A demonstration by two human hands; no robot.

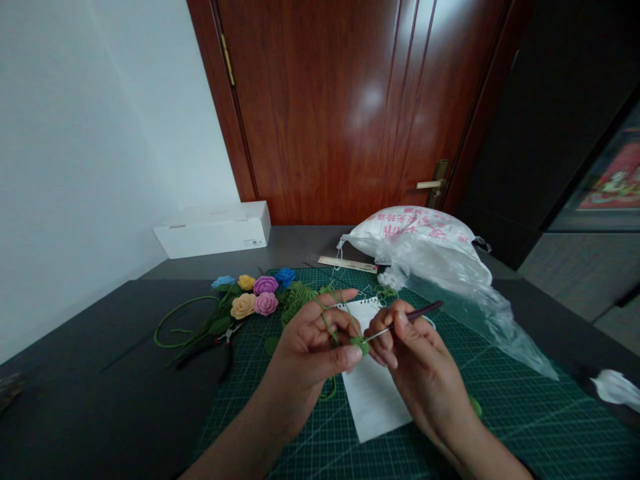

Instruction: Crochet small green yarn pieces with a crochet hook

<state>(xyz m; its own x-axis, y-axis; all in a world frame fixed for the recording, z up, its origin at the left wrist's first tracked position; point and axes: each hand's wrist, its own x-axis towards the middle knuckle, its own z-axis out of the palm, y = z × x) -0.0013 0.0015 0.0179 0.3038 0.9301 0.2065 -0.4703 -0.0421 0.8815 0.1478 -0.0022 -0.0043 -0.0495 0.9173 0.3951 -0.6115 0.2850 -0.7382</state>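
Note:
A small piece of green crochet [360,345] is pinched between the thumb and fingers of my left hand [317,340]. Green yarn [327,323] loops around the fingers of that hand, with the index finger stretched out. My right hand [413,350] grips a crochet hook [423,311] with a dark handle. The hook's metal shaft reaches the green piece, where its tip is too small to make out. Below both hands lies a white spiral-bound sheet [373,397] on the green cutting mat [310,447]. A bundle of green yarn [296,298] rests behind my left hand.
Crocheted flowers [266,304] with green stems lie at the left, beside pliers [229,333]. A white box [215,230] stands at the back left. Behind the mat are a ruler [347,265] and a large white bag [420,233] with clear plastic [480,307] spreading right.

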